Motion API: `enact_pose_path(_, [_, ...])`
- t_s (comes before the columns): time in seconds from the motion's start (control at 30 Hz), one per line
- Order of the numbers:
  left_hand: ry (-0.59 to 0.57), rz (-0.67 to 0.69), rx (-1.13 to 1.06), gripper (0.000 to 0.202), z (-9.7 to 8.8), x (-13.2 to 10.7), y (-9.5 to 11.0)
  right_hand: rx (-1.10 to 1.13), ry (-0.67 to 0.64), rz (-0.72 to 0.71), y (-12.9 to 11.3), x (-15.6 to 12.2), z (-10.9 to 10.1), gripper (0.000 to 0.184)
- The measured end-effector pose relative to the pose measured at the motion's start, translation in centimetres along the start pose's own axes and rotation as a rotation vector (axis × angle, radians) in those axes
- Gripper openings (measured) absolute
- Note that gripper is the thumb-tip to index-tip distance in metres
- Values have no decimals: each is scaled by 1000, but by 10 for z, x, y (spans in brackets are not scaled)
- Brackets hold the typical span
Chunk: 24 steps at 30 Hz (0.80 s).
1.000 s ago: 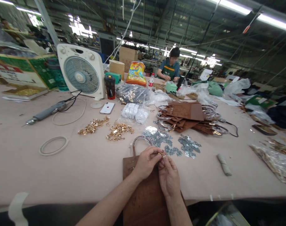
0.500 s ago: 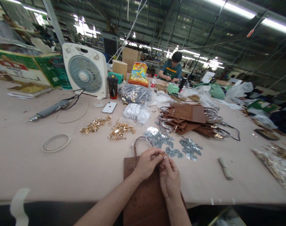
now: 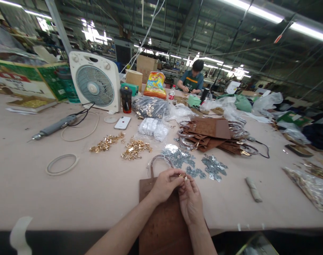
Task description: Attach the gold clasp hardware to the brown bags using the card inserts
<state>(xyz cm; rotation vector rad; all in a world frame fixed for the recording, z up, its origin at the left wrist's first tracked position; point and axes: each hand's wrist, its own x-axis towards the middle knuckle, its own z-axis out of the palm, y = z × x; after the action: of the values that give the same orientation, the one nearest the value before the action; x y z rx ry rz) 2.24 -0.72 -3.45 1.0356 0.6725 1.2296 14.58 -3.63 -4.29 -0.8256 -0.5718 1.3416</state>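
Observation:
Over a brown handbag panel (image 3: 163, 226) with a plastic-wrapped handle (image 3: 152, 164), my two hands meet at the fingertips. My left hand (image 3: 165, 185) is closed in a pinch on a small gold metal fitting (image 3: 181, 175). My right hand (image 3: 191, 202) is closed too, its thumb and finger pinching at the same fitting from the right. The fingers partly cover the fitting, so its exact shape is hidden. Just beyond the hands lie flat grey metal plates (image 3: 194, 172) and a pile of gold fittings (image 3: 136, 148).
Stacked brown bag pieces (image 3: 209, 128) lie at the back right. A grey electric screwdriver (image 3: 53, 127), a tape roll (image 3: 61, 165), a phone (image 3: 122, 123) and a box fan (image 3: 94, 83) stand or lie to the left. A co-worker (image 3: 191, 79) sits across the table.
My hands stay together at the gold fitting with only a slight shift of the fingers. The whole view has moved a little.

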Motion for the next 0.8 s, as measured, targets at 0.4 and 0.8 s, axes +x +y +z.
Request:
enact_pose_path(0.4, [26, -30, 36, 49, 1, 2, 8, -817, -4, -557, -20, 1, -18, 32])
enact_pose_path(0.8, [-60, -102, 11, 51, 1, -1, 8, -824, -71, -513, -22, -1, -9, 26])
